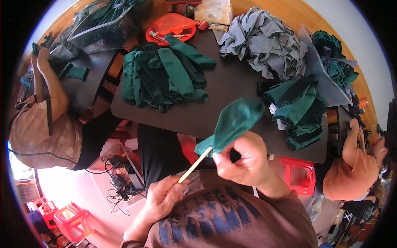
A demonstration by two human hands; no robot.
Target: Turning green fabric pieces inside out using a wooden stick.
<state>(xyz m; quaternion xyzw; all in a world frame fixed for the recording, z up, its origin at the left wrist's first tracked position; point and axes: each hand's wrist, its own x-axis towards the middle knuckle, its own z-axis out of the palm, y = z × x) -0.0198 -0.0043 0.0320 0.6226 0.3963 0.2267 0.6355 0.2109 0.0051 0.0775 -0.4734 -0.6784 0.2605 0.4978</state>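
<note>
My left hand (164, 196) grips the lower end of a thin pale stick (196, 164). The stick's upper end runs up to a dark green velvet piece (239, 118), shaped like a narrow pouch, and is hidden at its lower edge. Thumb and fingers of my right hand (245, 160) pinch that velvet piece near the stick. Both hands are in front of my chest, just off the table's near edge. Beyond them, one pile of green velvet pieces (163, 78) lies on the dark table (165, 120), and another green pile (295, 109) lies to the right.
A heap of grey cloth pieces (264, 43) covers the table's far right. Behind it stands a clear bin (320, 76) with green bundles. A red plate (188, 32) sits far back. Co-workers sit left (49, 132) and right (351, 173). Red stools (74, 221) and cables (118, 198) occupy the floor.
</note>
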